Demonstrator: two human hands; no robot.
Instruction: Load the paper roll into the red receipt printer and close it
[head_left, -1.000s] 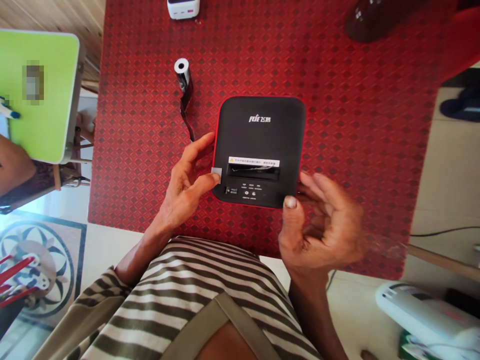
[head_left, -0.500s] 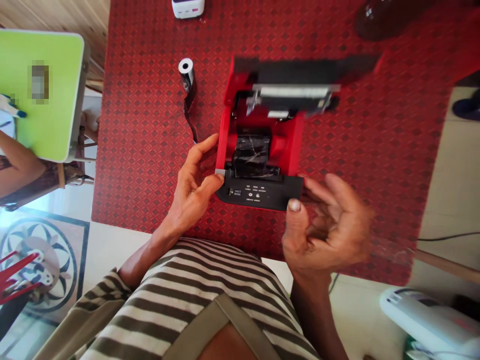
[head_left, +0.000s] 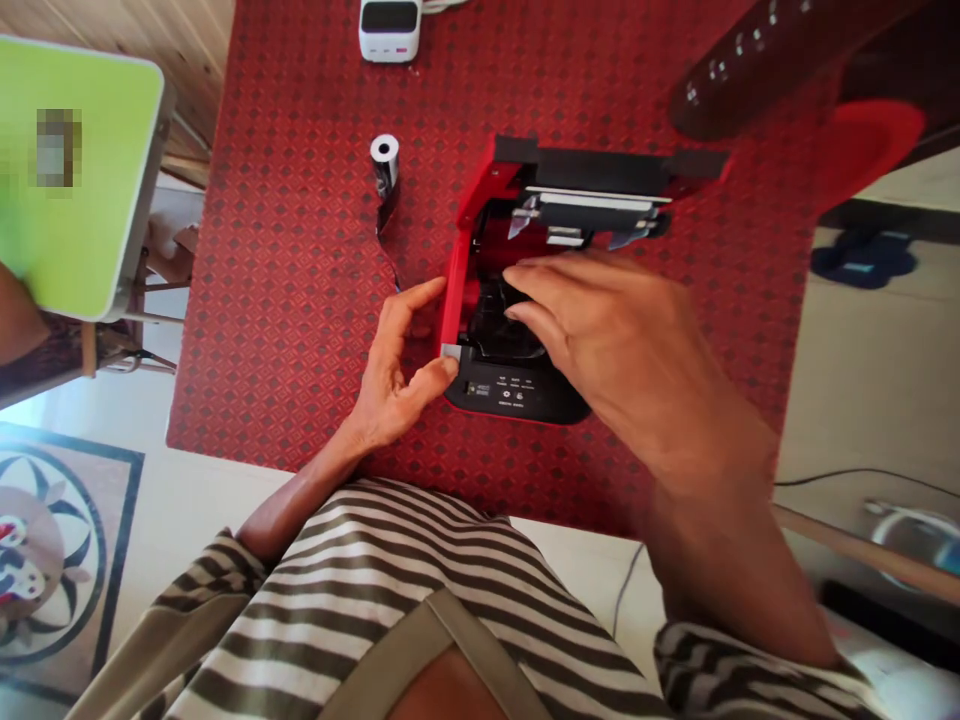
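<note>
A black and red thermal receipt printer (head_left: 510,395) stands on a red patterned mat (head_left: 300,330), its black lid (head_left: 600,170) swung open toward the far side. My left hand (head_left: 397,375) grips the printer's near left corner, with the thumb on a small grey tab (head_left: 450,352). My right hand (head_left: 607,340) reaches into the open red compartment, fingers resting on a black wrapped roll (head_left: 499,320) that they partly hide. Left of the printer stands a white paper roll (head_left: 384,150) with a dark strip (head_left: 387,215) trailing from it.
A small white device (head_left: 388,30) sits at the mat's far edge. A dark object (head_left: 750,70) lies at the far right. On the left is a green tabletop (head_left: 75,170), with another person's arm (head_left: 11,320) at its edge. A black cable (head_left: 847,475) crosses the floor on the right.
The printer lid has swung open since the earliest frame. My right hand has moved from beside the printer's front into the compartment, onto the black roll. My left hand stays on the corner.
</note>
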